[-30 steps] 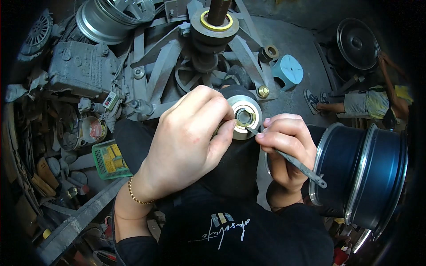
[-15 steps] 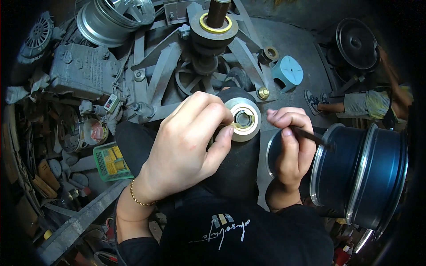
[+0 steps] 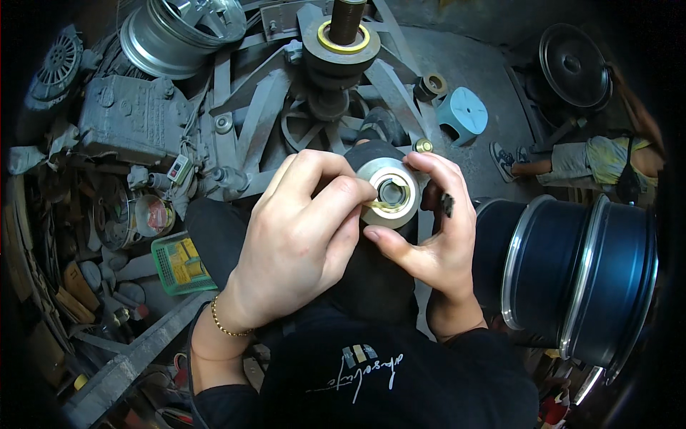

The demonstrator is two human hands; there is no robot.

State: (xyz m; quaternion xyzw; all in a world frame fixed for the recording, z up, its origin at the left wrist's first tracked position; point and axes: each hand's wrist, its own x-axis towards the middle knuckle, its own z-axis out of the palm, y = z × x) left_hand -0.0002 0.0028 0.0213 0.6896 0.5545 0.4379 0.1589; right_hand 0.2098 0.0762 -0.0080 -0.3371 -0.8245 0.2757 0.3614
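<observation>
A round metal part [image 3: 370,174], conical with a hollow centre, rests on my dark-trousered leg in front of me. My left hand [image 3: 296,229] is closed at its left side, thumb and forefinger pinching a thin yellowish strip [image 3: 376,205] that lies against the part's inner rim. On the other side my right hand [image 3: 443,243] has thumb and forefinger spread around the part's right edge. A dark, slim tool [image 3: 448,205] is tucked in that hand, its end poking out between the fingers; most of it is hidden.
A steel frame with a threaded post [image 3: 348,21] and yellow ring stands ahead. Blue wheel rims [image 3: 547,272] sit at my right, a light-blue stool [image 3: 463,114] beyond. At left are a motor housing [image 3: 132,114] and green basket [image 3: 161,268]. A person [image 3: 607,161] is at far right.
My right hand has moved left to the metal part, its thumb and forefinger spreading around it. The dark tool has turned from pointing right to nearly end-on. My left hand stays at the part.
</observation>
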